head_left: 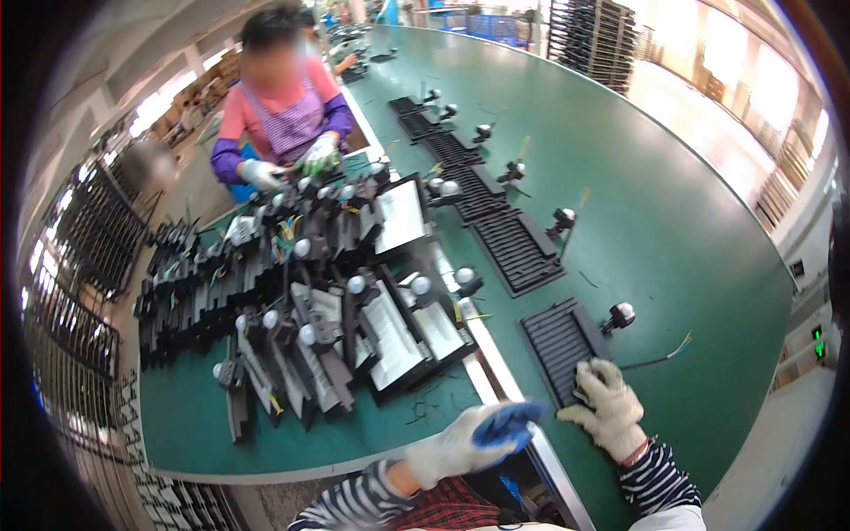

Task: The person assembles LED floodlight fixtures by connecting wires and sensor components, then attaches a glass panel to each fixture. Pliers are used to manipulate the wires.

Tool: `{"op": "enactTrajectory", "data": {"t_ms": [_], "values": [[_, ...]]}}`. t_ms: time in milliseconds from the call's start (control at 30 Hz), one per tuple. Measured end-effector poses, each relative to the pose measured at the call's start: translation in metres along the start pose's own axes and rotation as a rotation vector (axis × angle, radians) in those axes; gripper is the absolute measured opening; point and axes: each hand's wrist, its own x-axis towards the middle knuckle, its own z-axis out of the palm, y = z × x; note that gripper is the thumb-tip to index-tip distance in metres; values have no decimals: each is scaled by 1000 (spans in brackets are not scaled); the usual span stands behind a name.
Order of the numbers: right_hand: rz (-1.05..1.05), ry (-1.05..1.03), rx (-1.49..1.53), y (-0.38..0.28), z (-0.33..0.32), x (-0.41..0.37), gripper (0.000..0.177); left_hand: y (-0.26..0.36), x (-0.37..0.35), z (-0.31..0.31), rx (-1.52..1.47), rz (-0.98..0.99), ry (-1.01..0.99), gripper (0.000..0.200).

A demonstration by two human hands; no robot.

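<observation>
Four gloves [613, 409], one nearest black panel [551, 343]

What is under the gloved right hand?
The near end of a black ribbed panel shows beside the right hand; whatever the palm covers cannot be seen.

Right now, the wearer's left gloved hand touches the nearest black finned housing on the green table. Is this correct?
Not quite: the head view shows the wearer's right gloved hand touching the nearest black finned housing on the green table. The left gloved hand is apart from it.
</observation>
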Motion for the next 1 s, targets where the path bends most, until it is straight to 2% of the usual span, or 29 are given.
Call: {"op": "enactTrajectory", "data": {"t_ms": [133,200,233,267,333,400,467,567,600,667,700,767,833,867,900,933,1000], "values": [[-14,31,67,-1,10,52,72,15,-126,-15,-139,-78,67,57],[-14,47,263,2,23,71,73,31,-187,-10,-354,-214,275,62],[2,43,277,-2,25,82,73,37,-217,-11,-373,-178,382,62],[15,28,288,-5,28,93,74,42,-245,-10,-398,-144,495,63],[12,40,372,4,48,122,74,51,-287,1,-307,156,875,56],[-30,67,382,11,68,159,77,57,-312,2,-118,210,1339,44],[-22,90,306,11,83,201,73,51,-332,-10,94,229,1682,35],[16,84,204,0,98,269,67,35,-372,-49,179,256,1834,37],[-29,133,143,10,114,294,65,19,-380,-68,105,244,1775,39],[74,98,109,-6,114,319,63,0,-395,-103,-40,213,1641,44],[186,133,265,-23,112,318,57,6,-392,-111,-41,104,1618,44],[179,131,658,-21,127,305,52,17,-376,-131,-47,-109,1549,44],[230,210,1032,-17,138,274,44,39,-374,-149,121,-320,1360,41],[294,311,818,-34,127,248,36,42,-365,-159,211,-411,1239,39],[341,285,838,-29,124,224,35,31,-353,-166,258,-457,1371,32],[392,260,863,-23,122,199,33,18,-343,-176,13,-346,1429,29],[516,269,1044,-57,92,149,30,16,-345,-194,-201,-320,1230,25]]}}
